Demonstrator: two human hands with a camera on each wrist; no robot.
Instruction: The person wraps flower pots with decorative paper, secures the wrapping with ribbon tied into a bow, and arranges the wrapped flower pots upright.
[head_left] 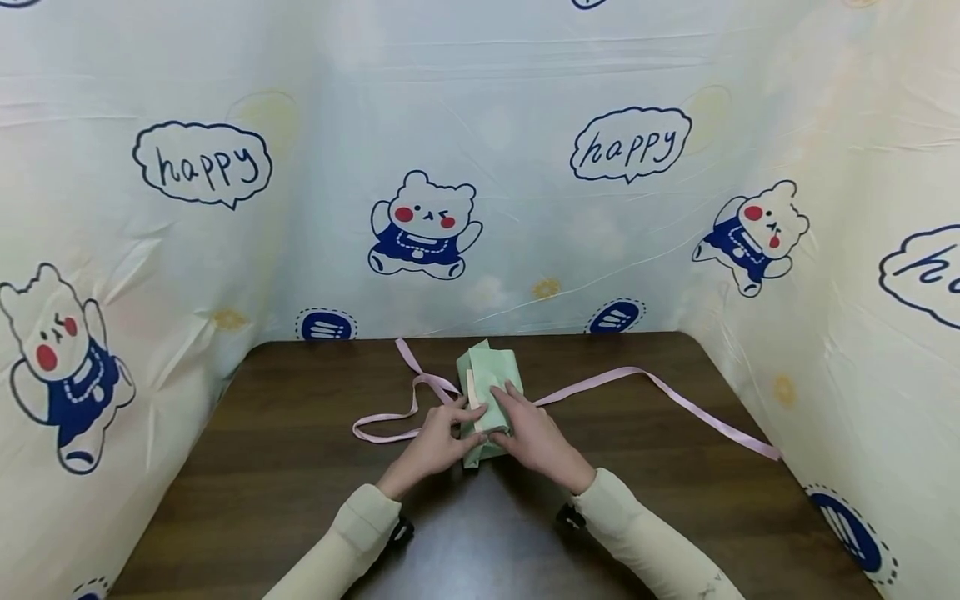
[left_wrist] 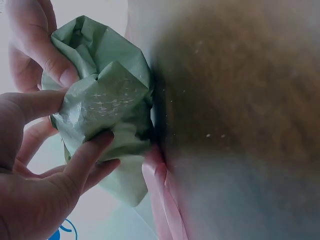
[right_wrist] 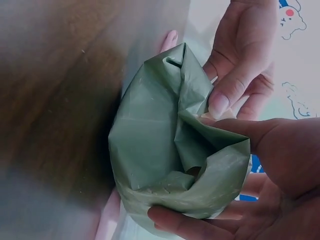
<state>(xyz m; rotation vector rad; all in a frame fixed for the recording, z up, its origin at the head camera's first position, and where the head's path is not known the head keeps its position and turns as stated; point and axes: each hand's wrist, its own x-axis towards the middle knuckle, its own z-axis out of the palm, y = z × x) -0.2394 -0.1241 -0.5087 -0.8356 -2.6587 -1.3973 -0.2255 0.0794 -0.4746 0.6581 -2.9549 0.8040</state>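
Observation:
A small package in pale green wrapping paper [head_left: 492, 367] lies on the table between both hands. Its near end shows creased, partly folded paper with an opening among the folds in the right wrist view. My left hand [head_left: 435, 438] grips the package's left side near that end, thumb and fingers spread around the paper. From the other side my right hand [head_left: 537, 440] holds it, thumb at the folded end and fingers over the top. A narrow cream strip [head_left: 472, 390] runs along the top. Pink ribbon [left_wrist: 159, 185] passes close under the package.
The ribbon's long right tail [head_left: 675, 393] stretches to the table's right edge, while its left part [head_left: 378, 417] loops beside the package. A dark wooden table [head_left: 300, 467] carries everything. Printed cloth [head_left: 495, 108] with cartoon bears walls off the back and both sides.

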